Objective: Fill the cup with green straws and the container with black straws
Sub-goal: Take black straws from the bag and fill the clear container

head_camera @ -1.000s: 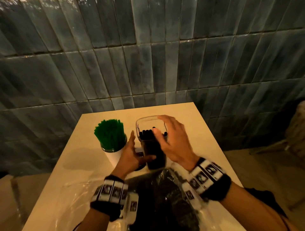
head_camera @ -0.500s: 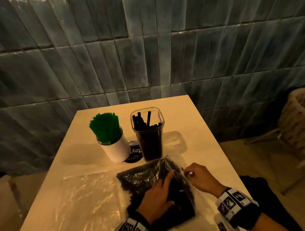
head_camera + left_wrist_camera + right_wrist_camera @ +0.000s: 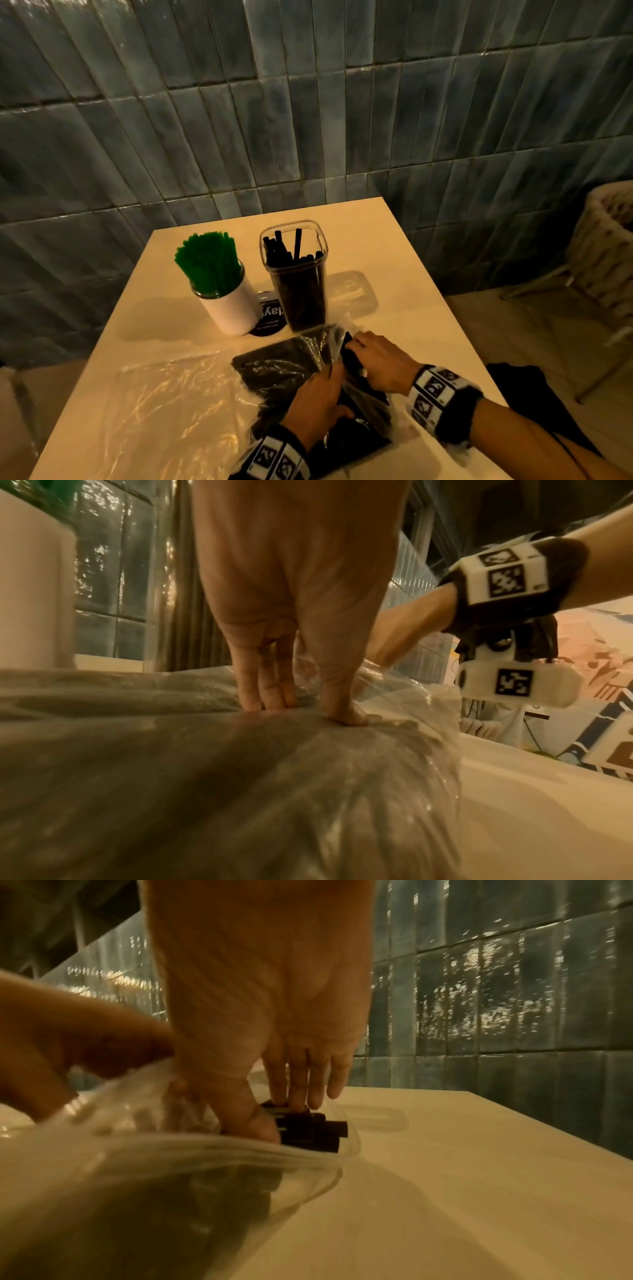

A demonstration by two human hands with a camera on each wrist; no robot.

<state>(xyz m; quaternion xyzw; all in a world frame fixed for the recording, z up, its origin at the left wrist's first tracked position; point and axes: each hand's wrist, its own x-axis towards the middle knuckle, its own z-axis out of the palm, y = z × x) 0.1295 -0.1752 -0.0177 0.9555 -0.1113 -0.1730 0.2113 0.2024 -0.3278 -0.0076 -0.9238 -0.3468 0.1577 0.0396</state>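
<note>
The right hand (image 3: 373, 359) reaches into the mouth of the bag (image 3: 274, 366), its fingers (image 3: 301, 1080) and thumb curled round a small bunch of black straws (image 3: 308, 1129), pinching them near their ends. The left hand (image 3: 318, 404) lies on top of the bag with fingers (image 3: 267, 685) straight and close together, pressing the plastic down so the bag stays put; how firmly it bears down cannot be told through the blur.

The container (image 3: 296, 274) stands upright on the worktop (image 3: 394, 274), partly filled with black straws, a few standing taller than the rest. The cup (image 3: 229, 308) just to its left is packed with green straws (image 3: 207, 260), so that half of the task looks finished. A second, clear bag (image 3: 164, 411) lies flat on the near left. A clear lid (image 3: 349, 291) lies to the right of the container.

The straws should be light, stiff and smooth, so a loose bunch will likely fan out or slip. A firm grip round the middle of the bunch, all ends aligned, should carry best. The bag is thin and slick and will probably drag along unless held down.
</note>
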